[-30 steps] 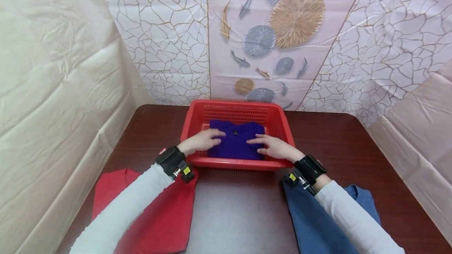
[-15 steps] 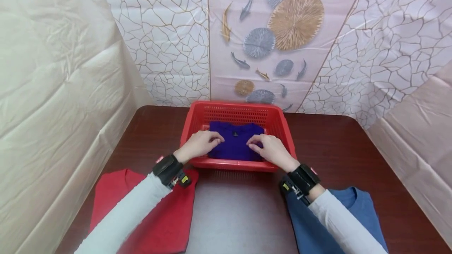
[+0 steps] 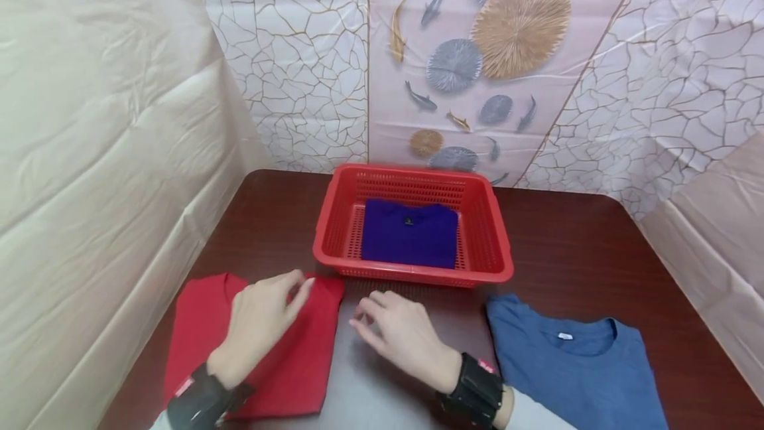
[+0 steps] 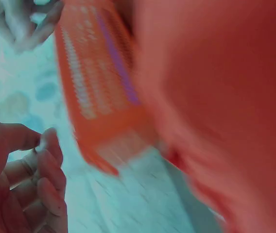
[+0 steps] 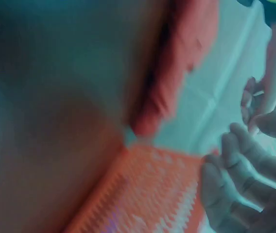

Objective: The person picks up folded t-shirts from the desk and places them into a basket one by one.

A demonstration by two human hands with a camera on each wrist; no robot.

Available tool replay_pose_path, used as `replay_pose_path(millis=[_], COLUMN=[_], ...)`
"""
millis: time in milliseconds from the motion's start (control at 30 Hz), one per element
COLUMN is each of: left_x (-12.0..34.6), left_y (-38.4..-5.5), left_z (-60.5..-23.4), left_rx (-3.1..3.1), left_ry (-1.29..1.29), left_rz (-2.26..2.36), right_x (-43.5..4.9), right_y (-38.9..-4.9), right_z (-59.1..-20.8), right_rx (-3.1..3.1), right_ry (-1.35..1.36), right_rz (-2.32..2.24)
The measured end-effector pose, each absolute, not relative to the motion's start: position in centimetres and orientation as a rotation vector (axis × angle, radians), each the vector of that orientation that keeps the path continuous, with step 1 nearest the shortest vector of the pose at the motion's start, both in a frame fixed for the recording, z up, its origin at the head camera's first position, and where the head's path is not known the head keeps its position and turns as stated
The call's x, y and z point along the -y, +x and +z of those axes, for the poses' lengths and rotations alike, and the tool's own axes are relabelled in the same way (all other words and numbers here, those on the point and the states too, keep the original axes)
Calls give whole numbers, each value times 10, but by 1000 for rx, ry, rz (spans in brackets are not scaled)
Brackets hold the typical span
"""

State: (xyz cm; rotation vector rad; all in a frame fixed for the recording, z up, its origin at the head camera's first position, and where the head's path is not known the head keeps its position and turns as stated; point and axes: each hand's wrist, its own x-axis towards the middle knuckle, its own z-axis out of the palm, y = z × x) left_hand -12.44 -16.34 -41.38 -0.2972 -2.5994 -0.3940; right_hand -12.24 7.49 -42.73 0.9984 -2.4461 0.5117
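My left hand (image 3: 259, 324) hovers above the folded red T-shirt (image 3: 286, 380), fingers loosely curled and holding nothing. To its right, over the bare table middle, is my right hand (image 3: 406, 334), also with nothing in its loosely bent fingers. Beyond both hands stands a red plastic basket (image 3: 412, 273). Inside it a folded purple-blue shirt (image 3: 410, 241) lies flat, collar toward the back. A folded blue T-shirt (image 3: 587, 373) lies to the right of my right hand. In the left wrist view, the red T-shirt (image 4: 225, 97) fills the right side, blurred.
A dark brown table (image 3: 561, 244) carries everything. Behind it hangs a patterned cloth (image 3: 298, 85) with fish and round leaf shapes. Pale cloth sheets (image 3: 107, 184) close off the left and right sides.
Both hands have left the basket and come back toward me, the left over the red T-shirt, the right over the table middle. The purple-blue shirt stays in the basket.
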Motion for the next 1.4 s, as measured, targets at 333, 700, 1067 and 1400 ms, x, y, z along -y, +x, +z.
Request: replay_pose_path(millis=[333,700,1067,1400], left_x=[267,314,346,363], left_y=[-84,-74,-83,-83], left_z=[-460,-461,-464,-479], left_rx=[2597,2948,2994,2548], left_ry=[164,494,240,179], left_rz=[-381,-568,-1795,-2772], right_x=[-51,-29,-7,4], right_y=[-121,-119,-131,-139], right_z=[-467,-467,-467,-474], right_rx=[2669,2815,2953,2479], right_ry=[1014,1081,990,135], right_rz=[280,323,1098,3141])
